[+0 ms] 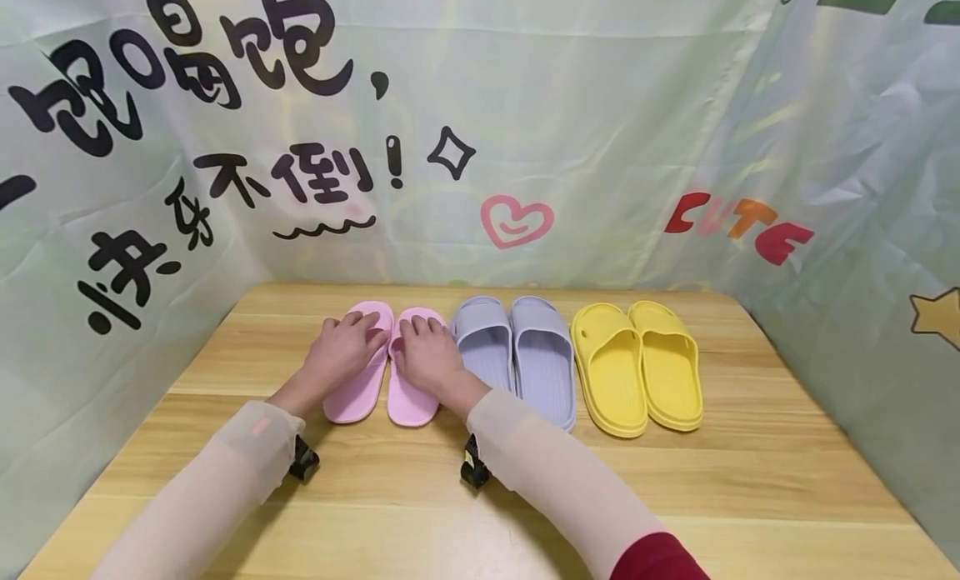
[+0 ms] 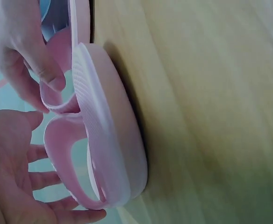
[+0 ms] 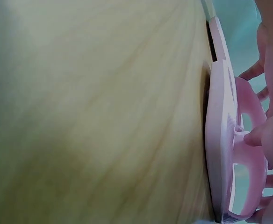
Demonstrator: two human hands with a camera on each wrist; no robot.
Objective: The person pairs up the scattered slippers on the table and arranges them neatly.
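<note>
A pair of pink slippers stands side by side on the wooden table, left of centre in the head view. On the strap of the left pink slipper (image 1: 358, 397) rests my left hand (image 1: 341, 348), its fingers spread and fairly straight in the left wrist view. My right hand (image 1: 431, 357) lies over the strap of the right pink slipper (image 1: 411, 402). In the right wrist view its thumb touches the strap (image 3: 248, 151), with the other fingers along the far side. Both soles are flat on the table. The hands cover much of both straps.
Right of the pink pair stand lavender slippers (image 1: 543, 367), partly behind my right hand and forearm. Yellow slippers (image 1: 617, 380) are farther right. A printed cloth (image 1: 600, 130) hangs behind and beside the wooden table (image 1: 750, 447).
</note>
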